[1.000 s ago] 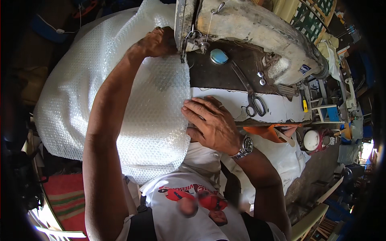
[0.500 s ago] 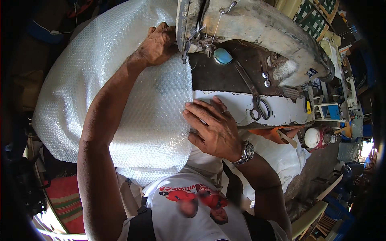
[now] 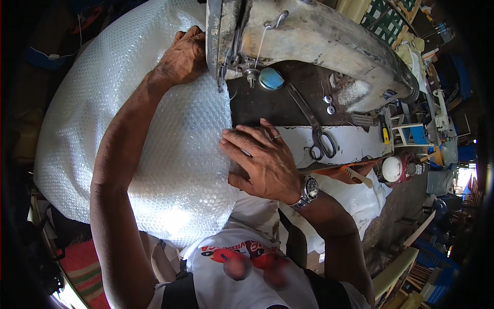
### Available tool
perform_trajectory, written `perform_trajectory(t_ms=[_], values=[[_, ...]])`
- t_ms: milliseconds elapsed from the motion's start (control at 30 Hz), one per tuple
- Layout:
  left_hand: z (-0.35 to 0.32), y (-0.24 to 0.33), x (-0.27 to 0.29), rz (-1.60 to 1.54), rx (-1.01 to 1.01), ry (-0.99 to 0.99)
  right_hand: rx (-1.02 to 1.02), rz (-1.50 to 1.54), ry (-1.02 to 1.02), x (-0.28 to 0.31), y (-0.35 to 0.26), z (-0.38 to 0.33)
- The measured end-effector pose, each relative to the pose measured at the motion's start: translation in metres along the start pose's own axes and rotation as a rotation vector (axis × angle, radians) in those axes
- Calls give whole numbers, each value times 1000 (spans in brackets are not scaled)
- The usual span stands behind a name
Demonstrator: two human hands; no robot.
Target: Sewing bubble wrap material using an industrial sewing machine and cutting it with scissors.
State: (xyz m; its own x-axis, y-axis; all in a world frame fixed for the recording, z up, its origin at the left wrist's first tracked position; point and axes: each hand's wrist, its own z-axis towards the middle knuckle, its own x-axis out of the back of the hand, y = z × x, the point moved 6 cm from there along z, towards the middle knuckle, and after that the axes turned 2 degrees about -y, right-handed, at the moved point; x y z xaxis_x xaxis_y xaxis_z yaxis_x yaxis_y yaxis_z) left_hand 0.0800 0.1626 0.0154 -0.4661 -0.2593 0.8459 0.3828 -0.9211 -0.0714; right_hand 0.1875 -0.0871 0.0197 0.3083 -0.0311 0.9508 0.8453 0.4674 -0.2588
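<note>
A large sheet of clear bubble wrap (image 3: 175, 149) spreads under the head of an old, worn sewing machine (image 3: 319, 44) on my left side. Its right edge runs down from the needle area (image 3: 221, 82). My left hand (image 3: 182, 56) is closed on the bubble wrap close behind the machine head, its fingers curled and partly hidden. Lower down, my right hand (image 3: 265, 162) lies with fingers stretched out over the sheet's right edge. A watch (image 3: 310, 189) is on that wrist.
Beneath the machine arm lie a round blue-topped tin (image 3: 271, 79) and two small white bobbins (image 3: 329, 104). Dark-handled scissors (image 3: 321, 141) rest across the white board (image 3: 360, 141). A yellow-handled tool (image 3: 384, 131) is farther right. White sheeting (image 3: 350, 206) hangs beyond my right forearm.
The whole view has shifted, so the machine and table things appear farther left. The near part of the bubble wrap now bulges differently. Both hands keep nearly the same places on it.
</note>
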Motion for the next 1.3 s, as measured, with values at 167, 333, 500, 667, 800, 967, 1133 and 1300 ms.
perform_trajectory(t_ms=[167, 333, 500, 667, 800, 967, 1133, 1300], values=[[23, -7, -15, -37, -80, 7, -74, -22, -6, -3, 18, 9], [14, -21, 5, -74, -94, 11, -42, -17, -14, 2, 13, 27], [23, -32, -6, -139, -78, 30, -105, -73, -56, -3, 18, 37], [29, -35, -9, -44, -131, 114, -162, -168, -59, -7, 18, 39], [27, -40, -7, 182, -138, 203, -182, -117, 24, -3, 12, 42], [21, -27, 31, 453, -115, 208, -161, -98, 141, -1, 13, 44], [-10, 7, 135, 302, 166, 340, -158, -92, 310, -1, 31, 35], [-238, -23, 234, 614, 1032, -51, -129, 124, 426, 24, 6, -4]])
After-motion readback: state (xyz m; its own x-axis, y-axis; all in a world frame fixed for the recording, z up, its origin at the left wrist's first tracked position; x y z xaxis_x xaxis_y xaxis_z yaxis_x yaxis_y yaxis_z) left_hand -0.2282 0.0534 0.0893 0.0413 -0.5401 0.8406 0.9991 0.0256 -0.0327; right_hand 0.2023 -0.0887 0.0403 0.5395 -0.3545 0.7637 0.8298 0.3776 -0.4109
